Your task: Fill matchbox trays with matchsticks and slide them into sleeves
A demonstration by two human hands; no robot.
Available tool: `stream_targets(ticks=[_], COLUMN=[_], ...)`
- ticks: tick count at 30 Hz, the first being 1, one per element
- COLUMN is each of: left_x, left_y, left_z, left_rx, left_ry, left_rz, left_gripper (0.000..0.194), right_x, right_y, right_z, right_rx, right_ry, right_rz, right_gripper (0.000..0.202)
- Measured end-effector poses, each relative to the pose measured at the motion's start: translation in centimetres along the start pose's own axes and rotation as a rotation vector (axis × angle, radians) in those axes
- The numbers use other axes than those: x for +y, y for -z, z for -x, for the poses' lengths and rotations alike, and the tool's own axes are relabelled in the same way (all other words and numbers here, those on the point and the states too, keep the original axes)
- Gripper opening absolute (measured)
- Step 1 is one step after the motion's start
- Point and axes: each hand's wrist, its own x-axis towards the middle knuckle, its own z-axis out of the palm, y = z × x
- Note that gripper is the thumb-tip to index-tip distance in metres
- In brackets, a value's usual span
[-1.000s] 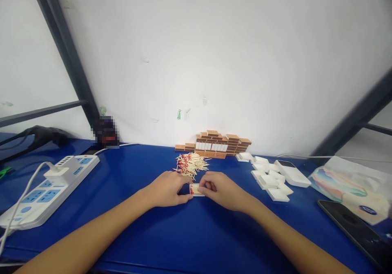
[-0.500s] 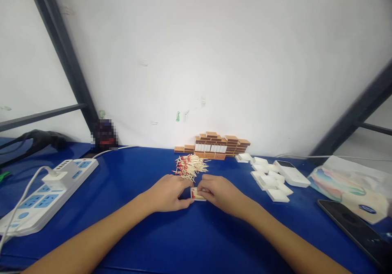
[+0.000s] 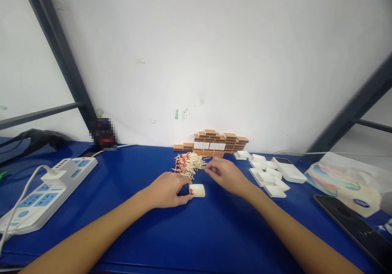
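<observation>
My left hand (image 3: 170, 190) grips the left end of a small white matchbox tray (image 3: 200, 187) between thumb and fingers. Several red-tipped matches (image 3: 197, 192) lie along the tray's near side. Just beyond it is a loose heap of matches (image 3: 188, 163), most red heads to the left. My right hand (image 3: 225, 174) is at the heap's right edge with its fingers curled together. Whether a match is between those fingertips cannot be made out.
Matchbox sleeves and boxes (image 3: 219, 147) are stacked against the wall. White trays (image 3: 265, 178) lie in a cluster at right, beside a white device (image 3: 289, 170), a tissue pack (image 3: 343, 184) and a phone (image 3: 352, 225). A power strip (image 3: 45, 196) lies at left.
My right hand has left the tray and moved up and right to the edge of the match heap. The matches in the tray are now uncovered. My left hand stays at the tray.
</observation>
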Motion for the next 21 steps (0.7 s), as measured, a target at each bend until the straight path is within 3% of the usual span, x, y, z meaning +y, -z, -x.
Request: stream_targets(ticks=[6,13,21], left_x=[0.0,-0.2,-0.1], left_y=[0.1,-0.1,0.0], left_z=[-0.1,-0.1,-0.1], left_rx=[-0.01,-0.012,-0.012], left_ry=[-0.001,-0.011,-0.02], left_rz=[-0.024,-0.038,-0.058], left_gripper=[0.025,0.026,0.026], right_x=[3.3,2.8,3.2], right_y=[-1.7,-3.5,-2.8], right_z=[-1.1,-2.1,-1.6], right_rx=[-0.011,-0.048,-0.141], right_ry=[-0.067,-0.095,-0.125], right_rz=[0.033,0.127,0.225], right_gripper=[0.008,0.012,0.014])
